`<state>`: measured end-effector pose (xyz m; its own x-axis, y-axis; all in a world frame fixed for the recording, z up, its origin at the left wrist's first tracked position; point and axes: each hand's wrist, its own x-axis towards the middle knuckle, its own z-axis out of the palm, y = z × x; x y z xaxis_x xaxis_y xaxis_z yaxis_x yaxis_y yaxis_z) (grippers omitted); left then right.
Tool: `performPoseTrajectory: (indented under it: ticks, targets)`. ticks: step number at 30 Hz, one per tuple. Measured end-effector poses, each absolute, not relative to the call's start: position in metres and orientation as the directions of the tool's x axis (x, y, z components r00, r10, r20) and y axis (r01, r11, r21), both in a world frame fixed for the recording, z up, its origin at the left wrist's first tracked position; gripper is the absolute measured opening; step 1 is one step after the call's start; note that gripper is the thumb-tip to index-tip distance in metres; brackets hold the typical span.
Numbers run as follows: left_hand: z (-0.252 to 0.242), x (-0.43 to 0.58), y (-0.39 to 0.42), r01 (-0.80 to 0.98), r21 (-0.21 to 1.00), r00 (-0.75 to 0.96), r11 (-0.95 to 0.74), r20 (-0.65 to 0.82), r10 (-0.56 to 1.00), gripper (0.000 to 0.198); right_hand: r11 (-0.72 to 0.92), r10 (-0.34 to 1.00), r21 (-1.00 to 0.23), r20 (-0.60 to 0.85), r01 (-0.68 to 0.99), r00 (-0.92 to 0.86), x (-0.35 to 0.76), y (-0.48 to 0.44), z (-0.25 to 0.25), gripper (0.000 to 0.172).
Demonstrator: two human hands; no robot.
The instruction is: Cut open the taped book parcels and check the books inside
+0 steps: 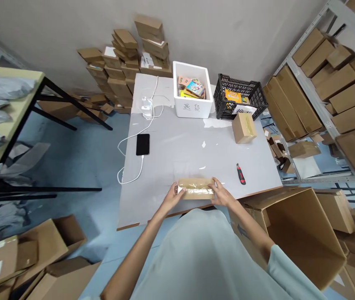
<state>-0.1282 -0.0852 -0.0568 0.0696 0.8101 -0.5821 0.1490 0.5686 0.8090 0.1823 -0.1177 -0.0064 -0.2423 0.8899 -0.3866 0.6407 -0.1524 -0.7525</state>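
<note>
Gripping is two-handed: one taped carton (196,183) is held at its ends, the left hand (172,196) closed on the left end, the right hand (221,194) on the right. The carton, one in number, lies lengthwise across the near edge of one grey table (177,146); whether it rests on the top or sits slightly above cannot be told.

Directions are taken from that carton. Between two and three o'clock, near the right hand: one red-and-black cutter (241,174). At ten: one dark phone (143,144), one white cable plug (143,158) at its near end. At one: one smaller box (243,129), standing just before one black crate (219,98). At twelve: one white bin (193,110), two handwritten characters on its near wall; its colourful contents overlap and defy an exact count. At eleven: one white charging unit (146,108).

Off the table, at four: one large open carton (302,237). At two: one metal shelving unit (330,125), boxes overlapping, count not determinable.
</note>
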Motion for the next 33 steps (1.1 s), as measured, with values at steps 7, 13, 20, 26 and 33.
performPoseTrajectory:
  ticks: [7, 13, 20, 26, 33]
  targets:
    - [-0.08, -0.119, -0.115, 0.034, 0.787, -0.05, 0.616, -0.615, 0.787, 0.062, -0.377, 0.849, -0.734, -0.517, 0.564, -0.105, 0.23, -0.122, -0.036, 0.139]
    - [-0.127, -0.112, -0.123, -0.001, 0.798, -0.035, 0.603, -0.602, 0.797, 0.087, -0.522, 0.751, -0.685, -0.652, 0.508, -0.107, 0.246, -0.125, -0.085, 0.14]
    - [-0.132, -0.097, -0.123, 0.012, 0.844, -0.012, 0.536, -0.536, 0.844, 0.079, -0.415, 0.854, -0.835, -0.495, 0.36, -0.162, 0.229, -0.107, -0.086, 0.113]
    - [-0.127, -0.088, -0.115, 0.194, 0.822, -0.084, 0.535, -0.53, 0.844, 0.052, -0.448, 0.855, -0.716, -0.518, 0.535, 0.023, 0.238, -0.076, -0.086, 0.082]
    - [-0.142, -0.076, -0.1, 0.237, 0.797, -0.081, 0.555, -0.554, 0.829, 0.049, -0.433, 0.844, -0.69, -0.537, 0.58, -0.01, 0.246, -0.061, -0.108, 0.083]
